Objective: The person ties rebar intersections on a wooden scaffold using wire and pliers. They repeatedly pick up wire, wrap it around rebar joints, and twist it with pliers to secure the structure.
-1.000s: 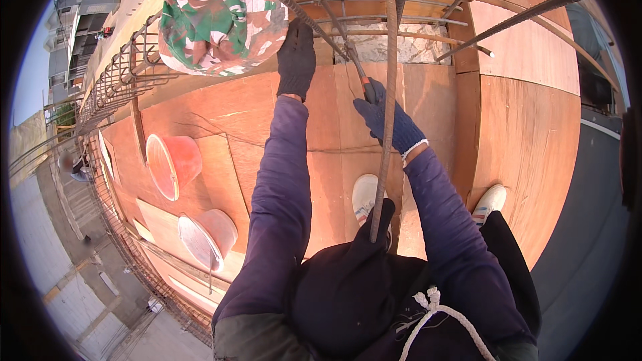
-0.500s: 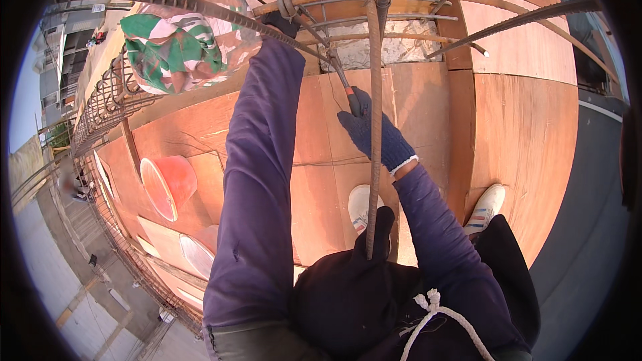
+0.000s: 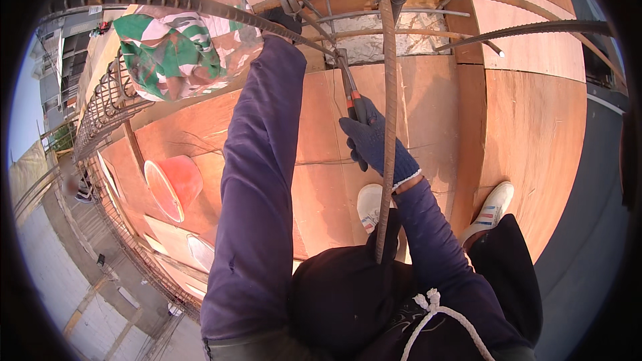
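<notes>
In the upper middle of the frame, the right hand (image 3: 374, 136), in a navy glove with a white cuff, grasps a pair of pliers (image 3: 352, 87) with red-and-black handles. Its fingers are wrapped round the lower ends of the handles, so the pliers lie just above them, head pointing up the frame to where steel bars meet. The grip sits so far back, I judge, to let the head reach in among the bars while the knuckles stay clear of them. A rusty upright bar (image 3: 389, 80) crosses in front of the glove's outer edge (whether it touches is hard to tell).

The left hand (image 3: 283, 20), in a dark glove, is up and left of the pliers' head, partly hidden by a long ribbed bar (image 3: 194, 5). I cannot tell whether its fingers are clenched, released or holding something; it may be up there to steady the steel from the far side. Beside it is a camouflage hat (image 3: 177, 47), and a red bucket (image 3: 175, 187) lies tipped at the left on plywood boards (image 3: 321, 194).
</notes>
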A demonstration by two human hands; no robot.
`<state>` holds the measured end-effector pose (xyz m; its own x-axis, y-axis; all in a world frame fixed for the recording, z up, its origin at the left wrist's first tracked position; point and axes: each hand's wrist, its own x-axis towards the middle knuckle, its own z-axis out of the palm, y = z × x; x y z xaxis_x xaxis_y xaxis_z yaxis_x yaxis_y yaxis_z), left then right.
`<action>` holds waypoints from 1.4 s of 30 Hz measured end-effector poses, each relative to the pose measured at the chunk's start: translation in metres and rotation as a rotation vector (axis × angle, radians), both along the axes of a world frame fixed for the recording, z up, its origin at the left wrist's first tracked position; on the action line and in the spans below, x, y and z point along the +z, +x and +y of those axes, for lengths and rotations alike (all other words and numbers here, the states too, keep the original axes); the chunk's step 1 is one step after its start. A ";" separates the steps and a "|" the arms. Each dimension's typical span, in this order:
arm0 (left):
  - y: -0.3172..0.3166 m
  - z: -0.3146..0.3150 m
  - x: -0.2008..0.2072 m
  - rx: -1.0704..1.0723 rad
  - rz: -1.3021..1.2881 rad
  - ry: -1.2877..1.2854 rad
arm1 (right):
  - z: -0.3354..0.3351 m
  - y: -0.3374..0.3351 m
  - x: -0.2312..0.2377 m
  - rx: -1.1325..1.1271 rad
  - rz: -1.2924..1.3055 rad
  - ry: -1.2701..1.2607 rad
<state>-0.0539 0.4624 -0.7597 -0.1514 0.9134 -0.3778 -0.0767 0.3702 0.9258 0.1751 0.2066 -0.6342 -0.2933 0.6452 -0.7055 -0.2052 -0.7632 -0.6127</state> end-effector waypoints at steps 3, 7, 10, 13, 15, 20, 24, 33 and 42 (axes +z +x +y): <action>0.005 -0.003 0.000 0.030 -0.022 -0.046 | -0.003 0.003 0.010 -0.050 0.021 -0.032; 0.007 -0.002 0.002 0.045 0.116 -0.022 | -0.002 0.001 0.010 -0.088 0.146 -0.080; 0.009 -0.002 0.006 -0.073 0.185 0.012 | -0.005 0.002 0.005 -0.060 0.132 -0.103; 0.012 -0.006 0.015 -0.145 0.329 0.040 | -0.009 0.006 -0.005 -0.036 0.125 -0.115; 0.013 -0.014 0.023 -0.249 0.542 0.071 | -0.012 0.009 -0.013 -0.033 0.171 -0.109; 0.021 -0.078 0.049 -0.472 0.978 0.253 | -0.018 0.016 -0.039 -0.099 0.385 -0.171; 0.048 -0.177 0.067 0.405 -0.161 0.074 | -0.027 0.016 -0.056 -0.292 0.974 -0.311; 0.115 -0.195 0.070 -0.138 -0.490 -0.426 | -0.023 0.036 -0.053 -0.086 0.649 -0.228; 0.144 -0.196 0.093 -0.016 0.222 -0.406 | -0.044 0.018 -0.048 0.232 -0.437 0.338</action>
